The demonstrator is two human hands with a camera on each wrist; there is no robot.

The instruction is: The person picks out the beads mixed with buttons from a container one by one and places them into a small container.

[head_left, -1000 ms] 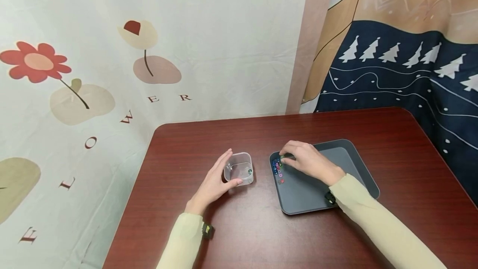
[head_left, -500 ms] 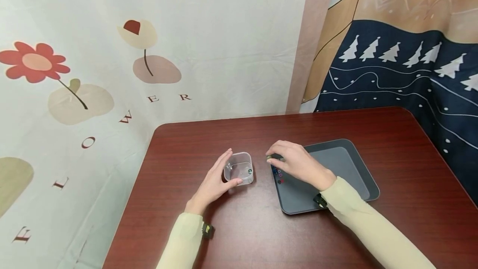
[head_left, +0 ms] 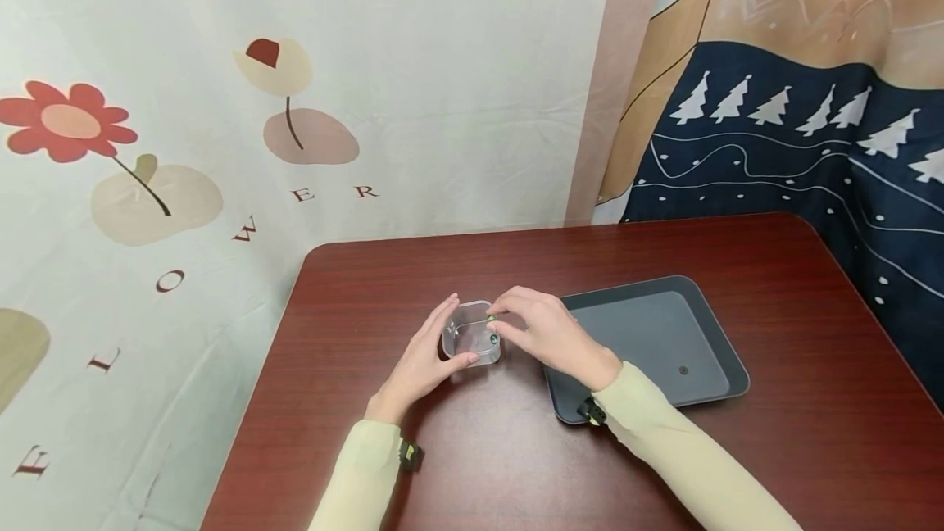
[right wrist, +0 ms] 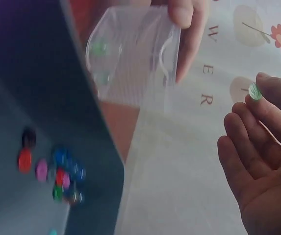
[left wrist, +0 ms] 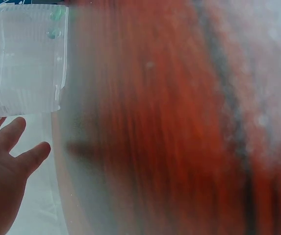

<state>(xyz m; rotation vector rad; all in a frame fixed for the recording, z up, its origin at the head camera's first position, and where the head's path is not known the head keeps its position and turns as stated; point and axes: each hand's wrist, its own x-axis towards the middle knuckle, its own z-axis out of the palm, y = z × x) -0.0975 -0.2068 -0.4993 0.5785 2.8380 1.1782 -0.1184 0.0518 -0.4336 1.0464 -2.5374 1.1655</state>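
My left hand [head_left: 415,371] holds the small clear plastic box [head_left: 472,328] on the table, thumb at its near side and fingers along the far left. Inside, green spots show against one wall, among them a green bead [head_left: 494,338]. Over the box's right rim, my right hand [head_left: 553,333] pinches a shiny translucent green bead [right wrist: 255,91] between thumb and index finger; its other fingers are spread loosely in the right wrist view. The grey tray [head_left: 664,330] lies to the right, partly under my right forearm.
In the right wrist view several beads lie at one end of the tray, among them a red bead [right wrist: 25,160], a pink bead [right wrist: 41,170] and a blue bead [right wrist: 62,156]. A small dark spot [head_left: 683,369] shows on the tray. A printed curtain [head_left: 442,105] hangs behind the table.
My right hand has moved left from the beads in the tray to the box's rim, carrying the green bead. My left hand and the box have stayed in place.
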